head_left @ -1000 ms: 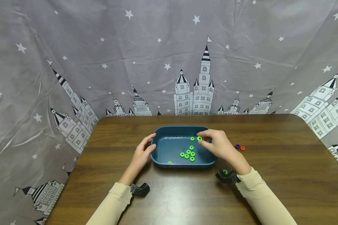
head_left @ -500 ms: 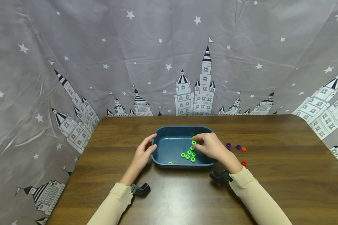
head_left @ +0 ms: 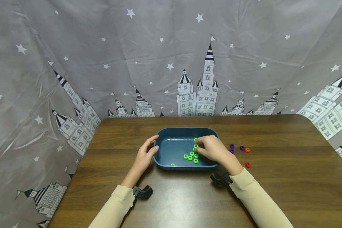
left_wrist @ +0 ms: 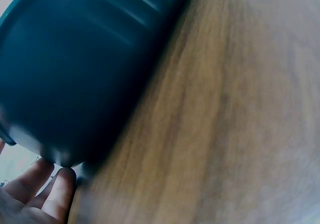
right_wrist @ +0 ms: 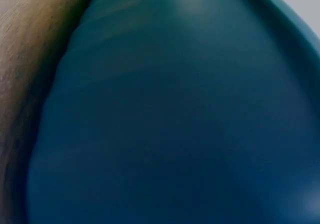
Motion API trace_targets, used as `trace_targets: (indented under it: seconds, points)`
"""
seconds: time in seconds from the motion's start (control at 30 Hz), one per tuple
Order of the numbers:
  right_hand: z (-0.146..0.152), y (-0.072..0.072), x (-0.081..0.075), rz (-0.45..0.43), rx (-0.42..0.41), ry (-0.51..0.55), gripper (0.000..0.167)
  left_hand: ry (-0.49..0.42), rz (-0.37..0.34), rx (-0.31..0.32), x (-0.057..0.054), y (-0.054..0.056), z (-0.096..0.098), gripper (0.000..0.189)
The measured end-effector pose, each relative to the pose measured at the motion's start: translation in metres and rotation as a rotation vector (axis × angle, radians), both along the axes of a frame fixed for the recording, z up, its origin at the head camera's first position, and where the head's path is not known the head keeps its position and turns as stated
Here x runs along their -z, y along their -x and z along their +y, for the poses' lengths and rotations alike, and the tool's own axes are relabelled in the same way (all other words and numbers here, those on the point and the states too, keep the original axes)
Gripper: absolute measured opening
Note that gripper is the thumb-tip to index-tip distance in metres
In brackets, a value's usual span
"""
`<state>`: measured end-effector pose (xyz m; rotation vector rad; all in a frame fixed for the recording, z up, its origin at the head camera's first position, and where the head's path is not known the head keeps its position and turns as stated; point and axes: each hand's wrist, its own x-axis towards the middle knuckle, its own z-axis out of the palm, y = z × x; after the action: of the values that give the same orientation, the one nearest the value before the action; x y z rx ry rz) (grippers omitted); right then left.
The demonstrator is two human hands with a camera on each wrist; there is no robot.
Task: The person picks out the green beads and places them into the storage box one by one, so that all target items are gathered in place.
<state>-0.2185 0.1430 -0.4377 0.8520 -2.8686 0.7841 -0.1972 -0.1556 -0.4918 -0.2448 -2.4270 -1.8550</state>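
Note:
A dark blue, rounded rectangular tray (head_left: 171, 168) stands on the wooden table. My left hand (head_left: 142, 154) holds its left end, thumb at the rim and fingers along the outside; fingertips (left_wrist: 59, 191) touch the outer wall in the left wrist view. Over the tray's right part, my right hand (head_left: 212, 148) pinches a small green ring (head_left: 196, 146) between thumb and fingers. Several loose green rings (head_left: 190, 158) lie below it on the tray floor, and one more (head_left: 172, 164) shows near the front wall. The right wrist view shows only the tray's outer wall (right_wrist: 165, 109), with the hand hidden.
To the right of the tray, purple rings (head_left: 232, 146), an orange ring (head_left: 247, 149) and a red ring (head_left: 247, 165) lie on the table (head_left: 285, 177). A grey curtain (head_left: 148, 47) printed with castles and stars hangs behind the table's far edge.
My right hand has moved left and slightly down inside the tray with the green ring. Purple and red rings behind its arm have come into view. My left hand stays on the tray.

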Motion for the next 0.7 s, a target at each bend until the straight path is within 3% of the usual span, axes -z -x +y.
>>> trace_targets:
  seconds: [0.4,0.7]
  points:
    - [-0.0039,-0.0041,-0.0012,0.016,0.027,-0.206,0.018,0.008,0.013,0.000,-0.0004,0.0011,0.0008,0.046]
    - [-0.0054,-0.0049,0.0013,0.040,0.031,-0.258,0.017,0.005,0.000,0.000,-0.0008,0.0002,0.0002,0.046]
